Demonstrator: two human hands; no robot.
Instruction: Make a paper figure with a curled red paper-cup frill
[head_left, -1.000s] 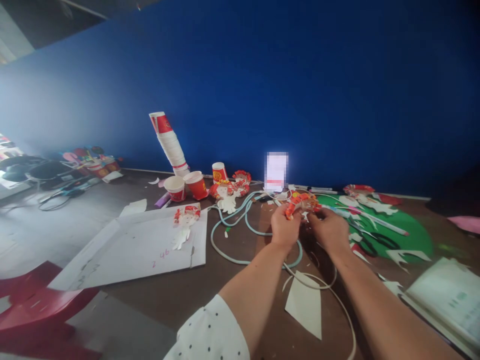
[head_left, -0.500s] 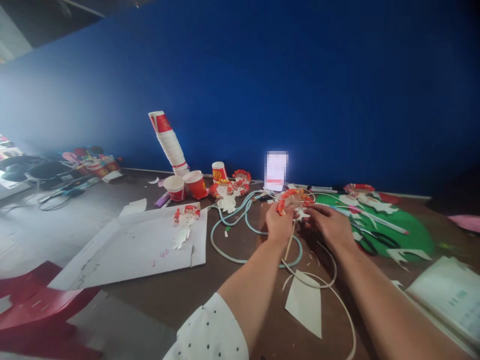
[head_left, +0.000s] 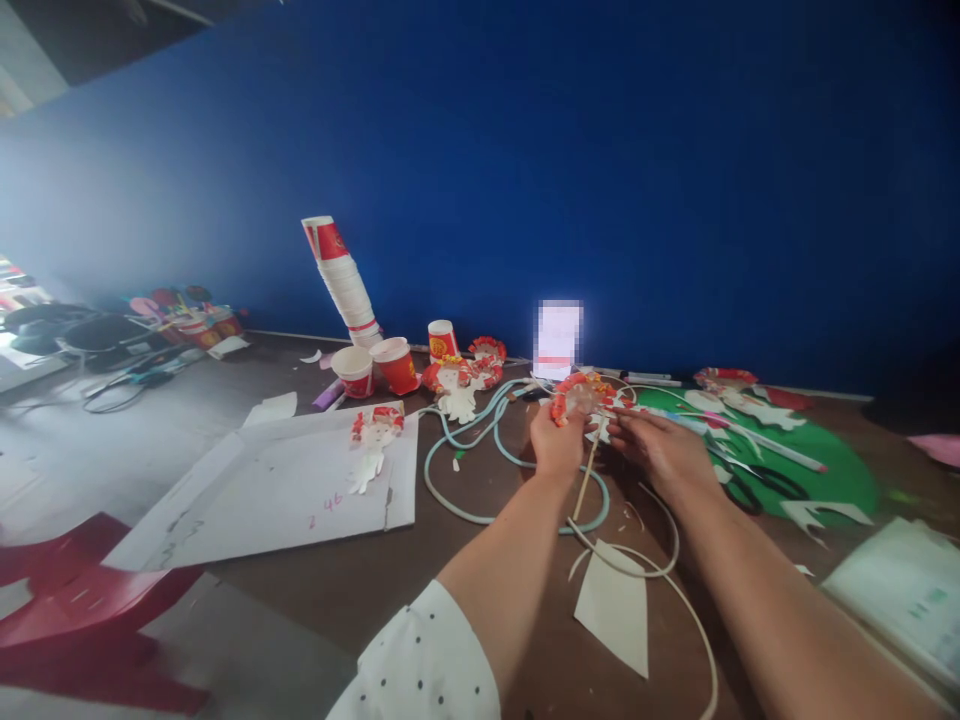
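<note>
My left hand (head_left: 556, 440) is closed on the lower left edge of a red-and-orange frilled paper craft (head_left: 576, 390) with a pale middle. A thin wooden stick (head_left: 587, 482) extends down below the craft. At the craft's right side my right hand (head_left: 666, 448) has its fingers pinched together; what they grip is too small to make out. White paper (head_left: 600, 430) shows between the hands. A similar craft with a white paper figure (head_left: 369, 462) lies on the white board (head_left: 285, 500), and another such figure (head_left: 456, 398) stands farther back.
Paper cups (head_left: 352, 372) and a leaning cup stack (head_left: 346, 290) stand left of centre. A lit phone (head_left: 556, 340) is at the blue partition (head_left: 600, 150). Looped cables (head_left: 450, 505) cross the table. Black-handled scissors (head_left: 772, 480) and pens lie on a green sheet (head_left: 840, 470) at right.
The frilled craft has turned slightly in my left hand, and more of the stick shows beneath it. My right fingers have drawn together beside it. The view has shifted a little.
</note>
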